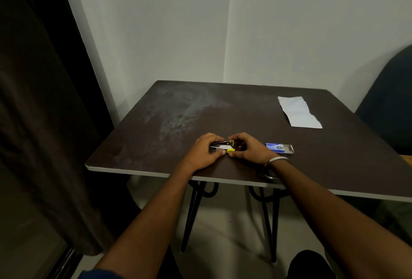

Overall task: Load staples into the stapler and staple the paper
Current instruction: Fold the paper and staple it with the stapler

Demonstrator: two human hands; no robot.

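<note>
A small black stapler (220, 146) with yellow parts lies near the front edge of the dark table (156, 122), held between both hands. My left hand (205, 151) grips its left end. My right hand (247, 147) pinches the yellow end; a metal bangle circles that wrist. The stapler's metal strip shows on top. A blue staple box (279, 147) lies open just right of my right hand. A folded white paper (298, 111) rests at the table's far right.
A dark curtain (44, 111) hangs at the left beside the table. A dark chair back (392, 100) stands at the right edge. White walls meet in a corner behind the table. Black hairpin legs show beneath the tabletop.
</note>
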